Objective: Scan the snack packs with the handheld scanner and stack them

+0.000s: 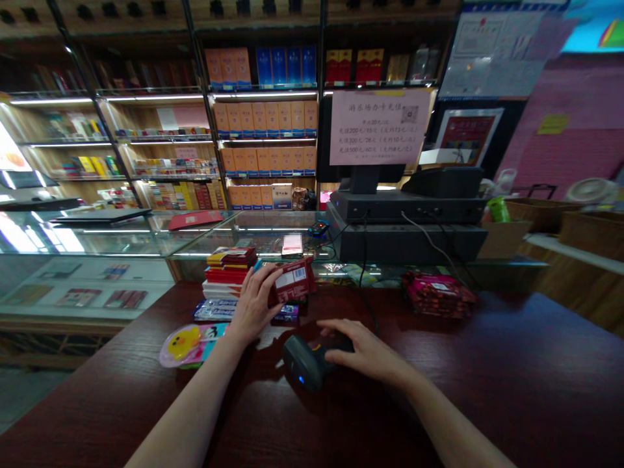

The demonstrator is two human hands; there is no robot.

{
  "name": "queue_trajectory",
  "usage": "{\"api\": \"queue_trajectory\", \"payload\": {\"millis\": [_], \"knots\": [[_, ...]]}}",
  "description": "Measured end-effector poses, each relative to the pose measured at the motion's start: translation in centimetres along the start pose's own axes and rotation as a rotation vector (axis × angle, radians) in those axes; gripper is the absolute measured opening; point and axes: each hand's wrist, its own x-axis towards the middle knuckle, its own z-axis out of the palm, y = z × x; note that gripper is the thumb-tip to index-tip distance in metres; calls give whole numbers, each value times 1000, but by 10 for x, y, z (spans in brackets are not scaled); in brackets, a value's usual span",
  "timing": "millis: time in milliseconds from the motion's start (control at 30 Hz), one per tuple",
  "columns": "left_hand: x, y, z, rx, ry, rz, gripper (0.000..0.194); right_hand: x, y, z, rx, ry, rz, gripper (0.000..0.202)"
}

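My left hand (256,302) is closed on a dark red packet (293,281) with a white barcode label facing up, tilted above the dark wooden table (487,377). Just left of it stands a stack of red, yellow and white packs (227,276), with blue and purple packets (214,309) at its foot. A black barcode scanner (305,364) with a lit blue light lies on the table. Over its handle is my right hand (358,348), fingers apart. A round yellow duck package (182,342) rests left of my left wrist.
A pile of dark pink packets (437,294) lies at the right. Behind the table are a glass counter (253,224) with a red folder (195,220), a black register (404,224) with a hanging cable, and shelves of boxes (266,117).
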Motion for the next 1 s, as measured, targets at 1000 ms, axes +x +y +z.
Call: {"api": "queue_trajectory", "payload": {"millis": [1000], "knots": [[9, 38, -3, -173, -16, 151, 88, 20, 0, -8, 325, 572, 60, 28]]}}
